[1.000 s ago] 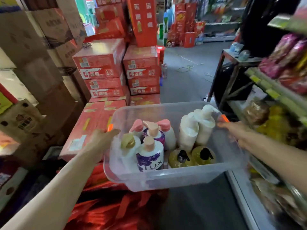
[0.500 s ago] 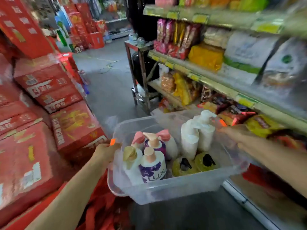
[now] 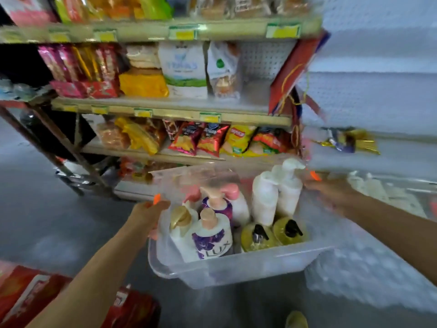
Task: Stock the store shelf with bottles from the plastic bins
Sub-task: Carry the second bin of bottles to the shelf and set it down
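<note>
Gripping bin (image 3: 236,268) of bottles (image 3: 214,235), both hands: left (image 3: 147,215), right (image 3: 331,192).

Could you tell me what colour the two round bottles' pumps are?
Black pumps in the head view.

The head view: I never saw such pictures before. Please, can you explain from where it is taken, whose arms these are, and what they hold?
There is no machine here. A person wears a wide-angle camera on the head, looking forward and down, so you see that person's own two arms from above.

The left hand and the right hand grip opposite ends of a clear plastic bin, carried in the air above the grey floor.

Inside stand pump bottles: a white Lux bottle with a purple flower, others with pink pumps, two tall white bottles, and two yellow bottles with black pumps.

Behind is a store shelf with price tags on its edges, filled with snack bags. The picture is blurred, so the small print cannot be read.
</note>
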The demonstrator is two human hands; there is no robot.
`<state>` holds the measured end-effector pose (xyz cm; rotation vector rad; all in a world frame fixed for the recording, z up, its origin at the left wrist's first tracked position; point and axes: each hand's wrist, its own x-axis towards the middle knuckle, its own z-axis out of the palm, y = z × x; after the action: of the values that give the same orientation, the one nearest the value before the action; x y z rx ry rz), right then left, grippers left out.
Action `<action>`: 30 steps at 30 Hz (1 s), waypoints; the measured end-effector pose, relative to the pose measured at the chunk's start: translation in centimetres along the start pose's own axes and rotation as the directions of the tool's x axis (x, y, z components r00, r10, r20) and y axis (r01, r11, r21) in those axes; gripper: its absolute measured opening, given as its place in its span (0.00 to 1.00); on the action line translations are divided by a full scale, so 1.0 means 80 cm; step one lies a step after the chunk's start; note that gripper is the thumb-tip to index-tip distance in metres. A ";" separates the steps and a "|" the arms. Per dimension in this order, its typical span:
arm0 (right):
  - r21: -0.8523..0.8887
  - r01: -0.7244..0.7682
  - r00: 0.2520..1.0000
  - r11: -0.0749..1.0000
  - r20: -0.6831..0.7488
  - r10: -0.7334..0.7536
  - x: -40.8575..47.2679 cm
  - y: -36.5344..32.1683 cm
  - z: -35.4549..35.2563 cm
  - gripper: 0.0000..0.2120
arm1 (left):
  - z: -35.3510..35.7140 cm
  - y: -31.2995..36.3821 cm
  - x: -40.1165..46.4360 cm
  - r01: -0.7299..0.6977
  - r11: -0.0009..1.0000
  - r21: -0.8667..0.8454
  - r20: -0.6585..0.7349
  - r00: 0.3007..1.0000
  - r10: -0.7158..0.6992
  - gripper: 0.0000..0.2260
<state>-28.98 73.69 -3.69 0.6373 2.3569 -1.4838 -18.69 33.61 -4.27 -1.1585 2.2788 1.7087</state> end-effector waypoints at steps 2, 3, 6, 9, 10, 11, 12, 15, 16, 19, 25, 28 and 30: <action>0.020 -0.061 0.989 0.998 -0.134 0.063 -0.008 0.029 -0.039 0.19 | 0.035 0.014 -0.001 -0.032 0.999 0.026 0.054 0.998 0.030 0.08; 0.033 -0.098 0.978 0.995 -0.182 0.103 -0.012 0.043 -0.058 0.21 | 0.055 0.021 -0.003 -0.050 0.997 0.055 0.075 0.996 0.046 0.10; 0.115 -0.144 0.951 0.983 -0.260 0.170 -0.018 0.088 -0.118 0.18 | 0.118 0.044 -0.014 -0.095 0.990 0.102 0.163 0.984 0.078 0.11; 0.187 -0.159 0.927 0.970 -0.310 0.211 -0.030 0.139 -0.181 0.14 | 0.186 0.063 -0.033 -0.163 0.971 0.174 0.240 0.964 0.118 0.09; 0.207 -0.165 0.918 0.964 -0.325 0.227 -0.034 0.157 -0.203 0.14 | 0.210 0.068 -0.041 -0.189 0.962 0.197 0.271 0.954 0.132 0.09; 0.220 -0.173 0.908 0.960 -0.341 0.242 -0.038 0.175 -0.225 0.14 | 0.236 0.074 -0.051 -0.211 0.954 0.211 0.308 0.941 0.140 0.08; 0.224 -0.190 0.896 0.956 -0.358 0.262 -0.042 0.191 -0.247 0.14 | 0.261 0.079 -0.061 -0.235 0.947 0.221 0.335 0.930 0.153 0.08; 0.263 -0.225 0.852 0.938 -0.414 0.321 -0.051 0.237 -0.312 0.15 | 0.335 0.092 -0.095 -0.298 0.913 0.280 0.353 0.916 0.191 0.10; 0.286 -0.225 0.837 0.931 -0.433 0.336 -0.053 0.252 -0.334 0.15 | 0.361 0.095 -0.108 -0.313 0.910 0.273 0.392 0.900 0.192 0.10; 0.310 -0.250 0.790 0.917 -0.482 0.379 -0.061 0.296 -0.405 0.14 | 0.439 0.100 -0.149 -0.324 0.911 0.253 0.488 0.856 0.169 0.08; 0.319 -0.357 0.721 0.878 -0.503 0.476 -0.074 0.361 -0.548 0.17 | 0.579 0.105 -0.235 -0.339 0.910 0.239 0.594 0.792 0.139 0.12; 0.335 -0.347 0.687 0.876 -0.545 0.481 -0.077 0.392 -0.608 0.14 | 0.645 0.107 -0.280 -0.317 0.922 0.223 0.606 0.786 0.124 0.14; 0.355 -0.358 0.641 0.863 -0.579 0.504 -0.075 0.414 -0.643 0.16 | 0.688 0.112 -0.310 -0.283 0.930 0.236 0.642 0.764 0.070 0.12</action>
<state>-7.26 131.20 -4.50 1.9213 2.2113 -1.4245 -26.64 94.04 -6.47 -0.2382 2.1411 1.3961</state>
